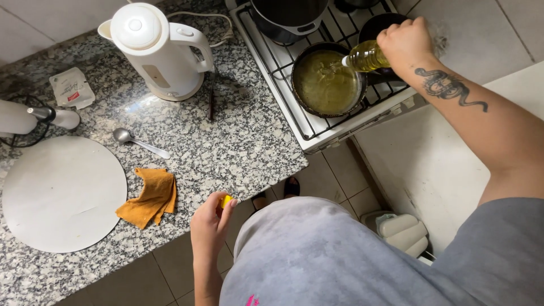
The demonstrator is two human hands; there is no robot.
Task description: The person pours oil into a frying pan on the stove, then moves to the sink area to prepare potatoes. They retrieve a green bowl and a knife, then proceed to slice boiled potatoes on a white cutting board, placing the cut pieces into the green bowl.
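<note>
Bottle (367,55) tipped neck-down over pan (327,81) on stove (351,116), R hand (405,42) wrapped tight round it, L hand (211,224) pinching yellow cap (226,200) off counter (243,153) edge; risk: overpour or slip, oil hits burner.

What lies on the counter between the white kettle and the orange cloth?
In the head view, a metal spoon lies on the granite counter between the kettle and the cloth.
</note>
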